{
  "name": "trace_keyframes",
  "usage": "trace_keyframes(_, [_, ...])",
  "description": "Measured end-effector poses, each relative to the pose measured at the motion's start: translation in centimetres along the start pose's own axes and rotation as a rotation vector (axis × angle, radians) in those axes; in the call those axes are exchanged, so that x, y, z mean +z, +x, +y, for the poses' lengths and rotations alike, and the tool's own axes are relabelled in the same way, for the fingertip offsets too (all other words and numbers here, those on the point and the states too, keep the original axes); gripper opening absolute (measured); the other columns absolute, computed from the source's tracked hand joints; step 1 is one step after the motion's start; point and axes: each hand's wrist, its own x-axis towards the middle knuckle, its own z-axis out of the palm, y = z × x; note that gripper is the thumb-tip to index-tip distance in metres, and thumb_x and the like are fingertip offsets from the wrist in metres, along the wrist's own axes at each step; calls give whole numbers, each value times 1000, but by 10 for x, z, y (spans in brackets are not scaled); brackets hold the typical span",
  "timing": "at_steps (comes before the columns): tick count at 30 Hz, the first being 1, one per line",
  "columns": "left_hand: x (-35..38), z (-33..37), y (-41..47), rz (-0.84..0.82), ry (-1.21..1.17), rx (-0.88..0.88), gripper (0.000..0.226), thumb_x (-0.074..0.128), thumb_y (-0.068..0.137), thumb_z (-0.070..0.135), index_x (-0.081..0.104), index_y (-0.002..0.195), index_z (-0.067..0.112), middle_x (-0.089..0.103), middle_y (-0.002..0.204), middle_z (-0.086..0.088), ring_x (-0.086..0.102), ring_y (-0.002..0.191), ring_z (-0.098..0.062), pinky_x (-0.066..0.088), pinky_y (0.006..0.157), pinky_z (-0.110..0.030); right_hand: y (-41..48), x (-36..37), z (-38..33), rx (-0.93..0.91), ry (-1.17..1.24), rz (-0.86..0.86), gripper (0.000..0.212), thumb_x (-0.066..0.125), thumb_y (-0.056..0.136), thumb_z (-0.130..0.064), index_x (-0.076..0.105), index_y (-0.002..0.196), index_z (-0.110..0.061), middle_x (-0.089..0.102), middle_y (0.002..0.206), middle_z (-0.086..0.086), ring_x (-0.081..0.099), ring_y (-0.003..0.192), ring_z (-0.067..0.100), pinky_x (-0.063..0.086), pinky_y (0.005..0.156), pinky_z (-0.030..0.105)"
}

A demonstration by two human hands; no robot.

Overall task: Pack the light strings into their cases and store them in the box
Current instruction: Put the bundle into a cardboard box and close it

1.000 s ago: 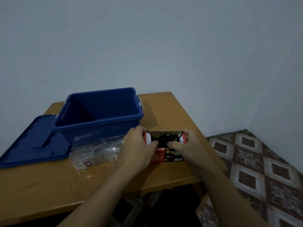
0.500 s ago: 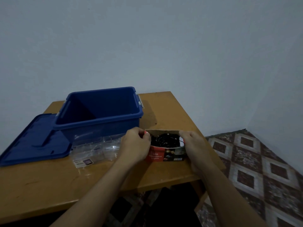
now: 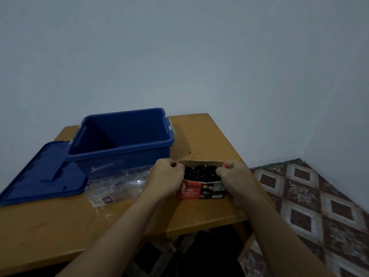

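Cardboard case (image 3: 201, 191), red, printed "LED Decorative Lights", stands on the near right part of the wooden table (image 3: 60, 226) with its top open. Dark light string (image 3: 199, 173) is bundled inside and fills the opening. No loose strand seen hanging over the edge.

Left hand (image 3: 166, 176) is at the case's left end, fingers curled, pinching the red end flap between thumb and fingertips. Right hand (image 3: 232, 174) mirrors it at the right end, pinching that flap. The brown back flap stands upright between them.

Blue box (image 3: 123, 158) sits just left of and behind the case. Its lid (image 3: 40, 174) is off and lies flat to the left, one edge against the box. What shows of the box's inside is bare; the near part of its bottom is hidden by the front wall.

Clear plastic packs (image 3: 115, 182) lie on the table against the box front, just left of the left hand. One carries a small label (image 3: 101, 200). Cannot tell whether they hold strings.

Judgement: this string looks packed, and the step in hand is closing the case flaps. Left to do: tuck the flaps shut, put the case in the box, deal with the clear packs, probably fit the lid. Early to middle of the job.
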Motion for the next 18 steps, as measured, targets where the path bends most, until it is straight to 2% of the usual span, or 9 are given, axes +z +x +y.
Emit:
trace_keyframes(3, [1,0,-2,2,-77,-33,37,48,103,34,67,98,4,60,62,-5,56,54,-17,44,56,-31,-3,1,2,8,24,-4,25,70,77,-31,61,82,-8,62,80,26,64,72,39,49,60,44])
trace_keyframes(5, [-1,-1,-4,16,-126,-50,37,47,103,36,67,97,6,63,61,-6,59,52,-17,48,59,-33,-4,0,5,13,56,-27,31,68,71,-41,57,74,-12,55,73,19,58,66,32,42,59,41])
trace_keyframes(7, [-2,-2,-5,14,-135,-39,35,47,104,37,66,96,8,66,62,-7,62,54,-17,52,64,-36,-7,-4,5,36,112,-27,43,67,79,-45,55,74,-4,62,77,15,63,71,28,48,61,44])
trace_keyframes(8, [-3,-3,-6,11,-121,-31,37,47,104,37,67,96,7,66,63,-7,61,55,-18,52,65,-37,-6,-6,7,62,155,-30,48,65,82,-48,63,82,0,69,84,15,69,76,27,54,66,46])
trace_keyframes(10, [-2,-4,-5,12,-104,-33,41,46,104,37,67,97,3,64,61,-7,58,54,-19,49,63,-36,-6,-8,6,117,249,-53,46,61,90,-45,72,101,-1,75,97,14,72,83,24,57,73,43])
trace_keyframes(12, [-1,-3,-3,12,-113,-50,44,45,104,39,66,99,1,62,61,-8,56,54,-20,46,60,-33,-6,-9,5,132,267,-58,46,62,91,-42,70,109,0,75,104,15,73,88,26,59,76,45])
trace_keyframes(14, [0,-2,-2,-3,-130,-58,43,44,105,39,65,101,2,60,62,-8,54,54,-19,44,55,-31,-7,-8,4,129,245,-47,48,61,92,-42,67,109,2,74,106,17,72,90,28,59,81,50])
trace_keyframes(16, [1,0,-2,-20,-144,-54,38,43,106,36,64,101,5,57,62,-6,51,53,-16,40,49,-26,-9,-7,1,118,236,-46,39,57,96,-36,66,99,1,73,98,16,70,82,24,56,72,45])
trace_keyframes(18, [2,1,-3,-25,-155,-43,32,41,107,33,64,101,11,54,63,-3,48,54,-13,35,45,-23,-8,-7,1,115,259,-48,36,54,100,-30,67,100,4,73,97,19,68,79,22,52,68,39])
